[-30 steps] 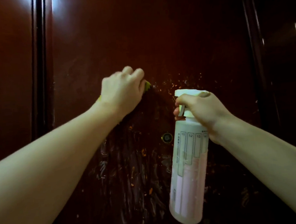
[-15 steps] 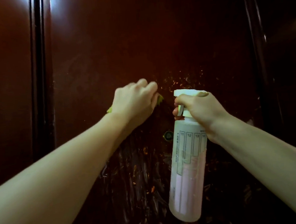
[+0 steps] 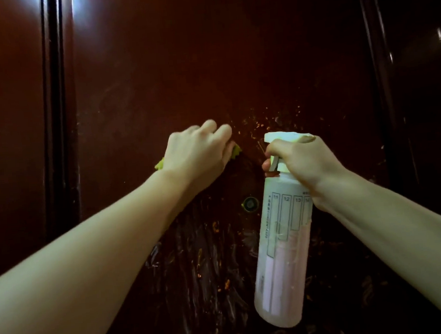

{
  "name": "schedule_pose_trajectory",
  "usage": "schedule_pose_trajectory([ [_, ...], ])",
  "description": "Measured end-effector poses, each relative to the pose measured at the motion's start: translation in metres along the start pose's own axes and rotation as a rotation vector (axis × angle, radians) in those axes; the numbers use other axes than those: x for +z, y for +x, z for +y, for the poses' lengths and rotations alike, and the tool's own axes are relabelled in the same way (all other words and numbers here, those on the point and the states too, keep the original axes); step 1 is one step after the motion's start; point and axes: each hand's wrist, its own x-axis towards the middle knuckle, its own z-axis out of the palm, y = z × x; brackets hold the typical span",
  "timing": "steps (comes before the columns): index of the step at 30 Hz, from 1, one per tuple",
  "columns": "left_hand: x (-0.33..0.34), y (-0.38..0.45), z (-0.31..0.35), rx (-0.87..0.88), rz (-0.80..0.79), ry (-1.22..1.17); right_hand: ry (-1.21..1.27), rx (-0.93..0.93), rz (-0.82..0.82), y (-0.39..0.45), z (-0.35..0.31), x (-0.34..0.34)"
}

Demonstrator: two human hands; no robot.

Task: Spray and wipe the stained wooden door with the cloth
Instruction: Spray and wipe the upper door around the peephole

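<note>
My right hand (image 3: 302, 161) grips the spray bottle (image 3: 282, 246) at its neck, half full, probably light and slick. Further in, my left hand (image 3: 197, 152) bunches the soft cloth (image 3: 236, 150) against the stained door (image 3: 181, 65).

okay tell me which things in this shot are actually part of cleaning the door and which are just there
Part of the job:
stained dark reddish-brown wooden door
yellow-green cloth under the left hand
white plastic spray bottle gripped by the right hand

Just there:
small round brass peephole
dark door frame
</note>
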Motion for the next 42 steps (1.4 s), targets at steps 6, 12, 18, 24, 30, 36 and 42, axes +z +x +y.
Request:
schedule_pose_trajectory([
  [6,-0.006,0.001,-0.013,0.039,-0.037,0.012,-0.013,-0.034,0.007,0.002,-0.003,-0.003],
  [12,0.000,0.030,-0.016,-0.156,-0.007,0.053,-0.052,-0.052,0.024,0.008,-0.011,-0.007],
  [18,0.000,0.001,-0.005,-0.007,0.026,0.001,0.038,-0.007,0.020,0.013,-0.012,-0.019],
  [24,0.004,-0.006,-0.002,0.028,0.029,0.029,0.016,-0.010,0.027,0.012,-0.015,-0.024],
  [30,0.008,0.043,0.004,-0.033,0.065,0.097,0.058,-0.018,0.001,0.011,-0.012,-0.029],
  [36,0.007,0.000,0.019,0.296,-0.036,-0.004,-0.051,-0.036,-0.017,0.004,-0.005,-0.032],
  [42,0.002,0.041,-0.010,-0.046,0.074,0.093,-0.013,-0.034,-0.010,0.006,-0.001,-0.033],
])
